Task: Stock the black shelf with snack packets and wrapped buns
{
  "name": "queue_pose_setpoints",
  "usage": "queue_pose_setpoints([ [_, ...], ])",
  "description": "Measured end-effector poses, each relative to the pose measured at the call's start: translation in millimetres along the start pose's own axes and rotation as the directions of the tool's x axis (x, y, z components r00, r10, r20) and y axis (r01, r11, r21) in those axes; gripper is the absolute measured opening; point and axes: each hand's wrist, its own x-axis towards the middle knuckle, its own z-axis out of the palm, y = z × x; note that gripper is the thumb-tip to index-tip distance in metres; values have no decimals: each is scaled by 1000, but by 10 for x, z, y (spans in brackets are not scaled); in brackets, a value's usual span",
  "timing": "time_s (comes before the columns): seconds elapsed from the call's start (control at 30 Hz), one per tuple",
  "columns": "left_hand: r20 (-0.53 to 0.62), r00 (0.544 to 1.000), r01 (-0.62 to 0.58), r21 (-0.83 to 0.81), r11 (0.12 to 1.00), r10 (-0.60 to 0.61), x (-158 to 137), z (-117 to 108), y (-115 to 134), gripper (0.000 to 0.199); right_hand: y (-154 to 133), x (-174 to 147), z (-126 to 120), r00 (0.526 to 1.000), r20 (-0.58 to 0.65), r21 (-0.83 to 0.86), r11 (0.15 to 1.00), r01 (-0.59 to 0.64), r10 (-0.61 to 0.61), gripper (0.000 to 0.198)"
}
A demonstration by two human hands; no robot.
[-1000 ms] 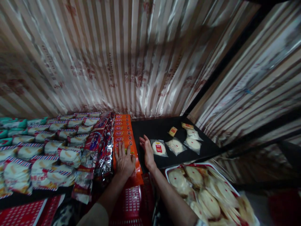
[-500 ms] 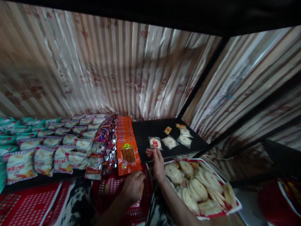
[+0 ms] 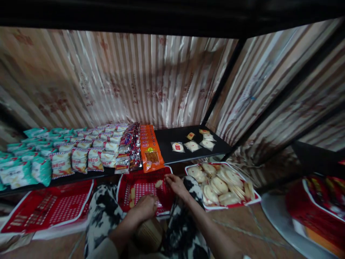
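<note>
My left hand point(image 3: 147, 207) is closed, knuckles up, above the front of a red plastic basket point(image 3: 122, 190) between my knees. A shiny clear patch shows beside its fingers, but what they hold is hidden. Over the basket's right side reaches my right hand point(image 3: 176, 186), its fingers slightly bent and apart, with nothing visible in them. Close to its fingertips is a small pale round piece point(image 3: 159, 183). A few small tan pieces point(image 3: 132, 194) lie at the left inside the basket.
Flat round packets point(image 3: 219, 185) fill a red tray at the right. On the black shelf point(image 3: 168, 140) lie an orange packet point(image 3: 152, 158), white snack bags point(image 3: 61, 163), green bags point(image 3: 41, 171) and several small round packets point(image 3: 192, 145). Another red basket point(image 3: 58, 201) stands left.
My right hand has drawn back from the small round packets on the shelf to the basket. My left hand stays low and closed. The view has tipped downward, showing more of the basket and floor.
</note>
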Motion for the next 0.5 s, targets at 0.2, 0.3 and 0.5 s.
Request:
queue_pose_setpoints([
  [0.2, 100, 995, 23, 18, 1000, -25, -10, 90, -125, 36, 3, -72, -47, 996, 85, -210, 978, -17, 35, 24],
  [0.3, 139, 990, 28, 11, 1000, -29, 57, 173, -232, 36, 30, -46, -53, 992, 119, -278, 961, -3, 38, 23],
  [0.5, 115, 992, 53, -49, 997, -47, 198, 413, -427, 35, 69, 99, 31, 985, 147, -261, 964, -51, 92, 18],
])
